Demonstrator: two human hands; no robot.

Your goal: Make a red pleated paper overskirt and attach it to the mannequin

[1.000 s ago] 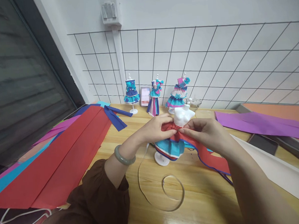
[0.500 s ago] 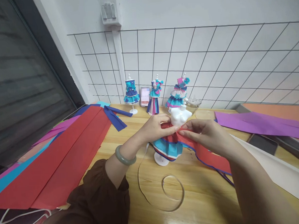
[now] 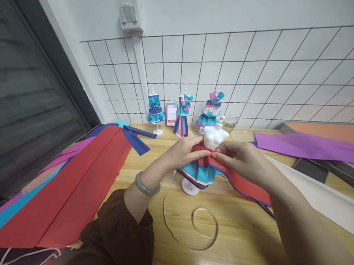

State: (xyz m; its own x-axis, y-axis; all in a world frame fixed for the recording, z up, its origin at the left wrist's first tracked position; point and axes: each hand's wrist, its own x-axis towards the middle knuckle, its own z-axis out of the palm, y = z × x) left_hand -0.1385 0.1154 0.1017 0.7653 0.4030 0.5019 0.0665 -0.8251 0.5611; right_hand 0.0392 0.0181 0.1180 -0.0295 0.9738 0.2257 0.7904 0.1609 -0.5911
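A small white mannequin torso [image 3: 213, 136] stands on a round white base [image 3: 189, 187] on the wooden table [image 3: 235, 232]. It wears a blue, white and red paper skirt [image 3: 198, 174]. My left hand [image 3: 184, 151] pinches a red paper strip with a blue edge [image 3: 242, 184] against the mannequin's waist. My right hand [image 3: 245, 160] pinches the same strip just to the right, and the strip trails off under that wrist. A green bangle [image 3: 146, 184] sits on my left wrist.
Three dressed mini mannequins [image 3: 155, 109] [image 3: 183, 112] [image 3: 210, 111] stand before the wire grid wall. Red paper sheets [image 3: 73, 185] lie at left, purple paper [image 3: 308, 147] and white paper [image 3: 320, 200] at right. A white tape loop [image 3: 199, 226] curls on the table near me.
The mannequin shifted slightly left and back, and both hands moved with it, still pinching the red strip at the waist.
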